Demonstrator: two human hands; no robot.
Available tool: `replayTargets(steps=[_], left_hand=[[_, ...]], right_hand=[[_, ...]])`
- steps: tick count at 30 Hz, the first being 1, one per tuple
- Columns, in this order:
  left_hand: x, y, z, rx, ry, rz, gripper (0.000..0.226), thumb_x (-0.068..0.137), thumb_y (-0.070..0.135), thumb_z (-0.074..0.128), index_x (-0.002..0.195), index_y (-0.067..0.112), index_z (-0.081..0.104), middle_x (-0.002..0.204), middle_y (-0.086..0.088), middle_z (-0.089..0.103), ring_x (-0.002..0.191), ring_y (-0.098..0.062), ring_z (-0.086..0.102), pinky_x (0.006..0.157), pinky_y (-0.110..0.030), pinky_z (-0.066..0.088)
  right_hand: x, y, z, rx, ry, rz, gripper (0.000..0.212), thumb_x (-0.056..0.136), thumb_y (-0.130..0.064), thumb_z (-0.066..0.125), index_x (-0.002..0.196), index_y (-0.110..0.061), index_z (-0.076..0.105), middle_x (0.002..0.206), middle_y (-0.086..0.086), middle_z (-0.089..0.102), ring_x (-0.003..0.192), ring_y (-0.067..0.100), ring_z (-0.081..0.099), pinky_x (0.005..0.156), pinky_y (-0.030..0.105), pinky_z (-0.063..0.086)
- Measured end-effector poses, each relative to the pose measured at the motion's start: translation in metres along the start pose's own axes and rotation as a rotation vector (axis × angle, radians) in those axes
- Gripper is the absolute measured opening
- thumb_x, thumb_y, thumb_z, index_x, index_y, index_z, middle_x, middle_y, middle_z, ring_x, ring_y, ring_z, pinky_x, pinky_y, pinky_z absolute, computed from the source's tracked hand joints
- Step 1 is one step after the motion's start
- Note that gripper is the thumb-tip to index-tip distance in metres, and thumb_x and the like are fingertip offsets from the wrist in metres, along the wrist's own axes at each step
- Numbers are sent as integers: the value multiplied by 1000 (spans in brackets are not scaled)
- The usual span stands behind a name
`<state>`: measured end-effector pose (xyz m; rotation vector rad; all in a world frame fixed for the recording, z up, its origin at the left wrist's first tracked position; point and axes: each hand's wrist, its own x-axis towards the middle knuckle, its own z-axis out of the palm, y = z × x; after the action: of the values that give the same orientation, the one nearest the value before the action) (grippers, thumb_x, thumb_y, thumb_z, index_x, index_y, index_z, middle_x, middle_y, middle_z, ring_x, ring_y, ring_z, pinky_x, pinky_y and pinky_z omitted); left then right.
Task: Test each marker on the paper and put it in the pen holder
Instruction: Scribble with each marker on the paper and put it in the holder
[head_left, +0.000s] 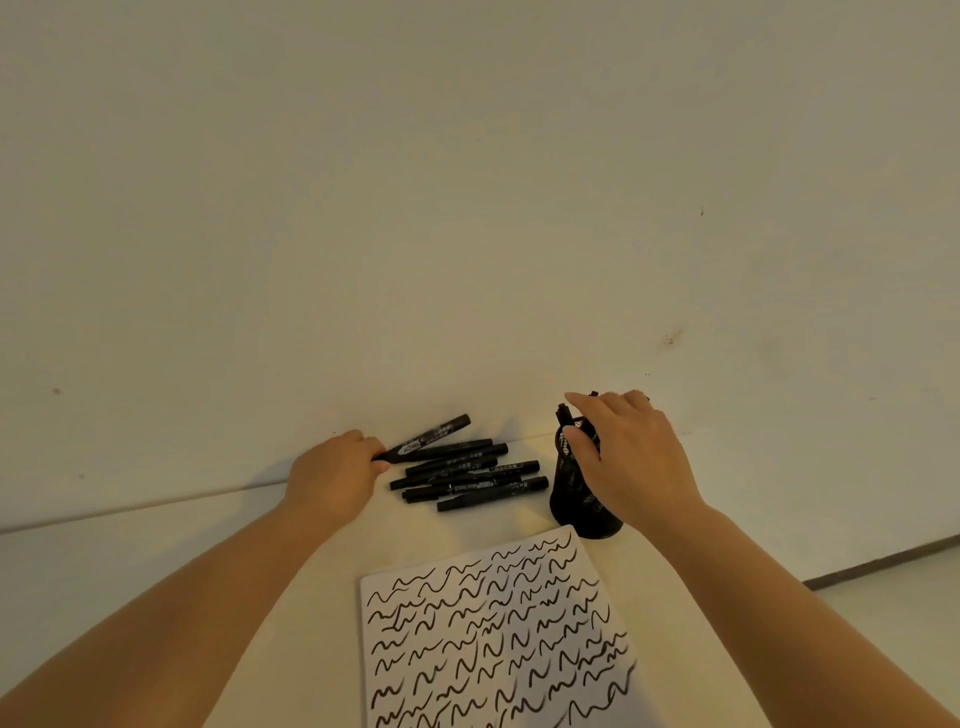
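Several black markers (467, 480) lie in a pile on the table against the wall. My left hand (335, 473) grips one black marker (428, 439) by its near end, its far end tilted up over the pile. A black mesh pen holder (576, 491) stands to the right of the pile with markers sticking out of its top. My right hand (626, 452) hovers over the holder's mouth with its fingers spread and relaxed; whether it touches a marker there is hidden. A white sheet of paper (498, 639) covered in black squiggles lies in front.
The pale wall (467, 208) rises right behind the markers and holder. The white table (130, 545) extends left, and its dark edge (883, 564) shows at the right beyond my right forearm.
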<state>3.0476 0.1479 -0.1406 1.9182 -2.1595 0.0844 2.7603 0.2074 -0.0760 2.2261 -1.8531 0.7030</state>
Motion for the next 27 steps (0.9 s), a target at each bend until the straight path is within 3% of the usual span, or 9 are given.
replayTargets(steps=[3, 5, 7, 9, 13, 16, 19, 24, 27], left_hand=[[-17, 18, -22, -145, 27, -8, 25, 95, 34, 41, 109, 24, 59, 89, 3, 59, 81, -18, 54, 66, -30, 40], [-32, 34, -37, -339, 35, -6, 21, 94, 32, 45, 106, 25, 60, 79, 6, 59, 72, -14, 54, 60, -28, 39], [-51, 54, -52, -495, 20, 23, 18, 92, 30, 48, 105, 28, 61, 80, 8, 62, 69, -7, 53, 58, -25, 39], [-72, 73, -63, -553, 10, 83, 18, 91, 31, 49, 105, 31, 60, 83, 9, 65, 67, -8, 54, 58, -27, 41], [-119, 102, -75, -613, -9, 203, 13, 91, 33, 48, 99, 34, 58, 86, 10, 64, 78, -11, 60, 71, -33, 51], [-146, 112, -72, -590, 37, 254, 16, 92, 36, 43, 101, 33, 55, 86, 16, 56, 78, -2, 54, 70, -21, 46], [-170, 120, -69, -404, 114, 315, 25, 93, 42, 34, 101, 30, 54, 82, 21, 48, 71, -1, 48, 61, -12, 37], [-202, 132, -64, -14, 285, 498, 37, 88, 40, 35, 71, 22, 63, 57, 9, 56, 44, -8, 48, 41, -19, 35], [-223, 137, -60, -47, 235, 451, 36, 88, 39, 33, 65, 24, 57, 49, 11, 50, 36, -6, 37, 36, -16, 20]], right_hand=[[-11, -10, -7, 49, 242, -98, 33, 87, -20, 58, 120, -13, 58, 110, 5, 63, 104, 28, 51, 83, 37, 40], [-22, -23, -13, 227, 316, -80, 23, 87, -17, 58, 109, -15, 64, 97, -2, 63, 90, 19, 54, 76, 29, 42], [-33, -38, -18, 559, 98, 78, 16, 91, -27, 51, 101, -28, 62, 86, -12, 63, 75, 8, 57, 66, 19, 45], [-45, -50, -19, 858, -119, 241, 12, 91, -36, 48, 95, -34, 59, 74, -10, 64, 60, 1, 57, 56, 15, 45], [-75, -65, -19, 1174, -146, 336, 20, 90, -36, 50, 89, -22, 64, 59, -7, 60, 49, 2, 49, 53, 20, 43], [-100, -70, -21, 1384, -104, 404, 23, 90, -30, 53, 79, -16, 67, 52, -3, 56, 45, 8, 47, 46, 18, 40], [-124, -68, -24, 1548, -159, 508, 26, 86, -27, 58, 65, -13, 65, 45, 3, 50, 39, 13, 42, 40, 22, 36], [-154, -59, -26, 1730, -337, 759, 37, 88, -17, 54, 52, -11, 58, 41, 7, 42, 33, 14, 33, 33, 21, 29], [-169, -52, -26, 1702, -408, 769, 35, 87, -12, 49, 52, -7, 54, 37, 8, 37, 30, 14, 26, 31, 19, 23]])
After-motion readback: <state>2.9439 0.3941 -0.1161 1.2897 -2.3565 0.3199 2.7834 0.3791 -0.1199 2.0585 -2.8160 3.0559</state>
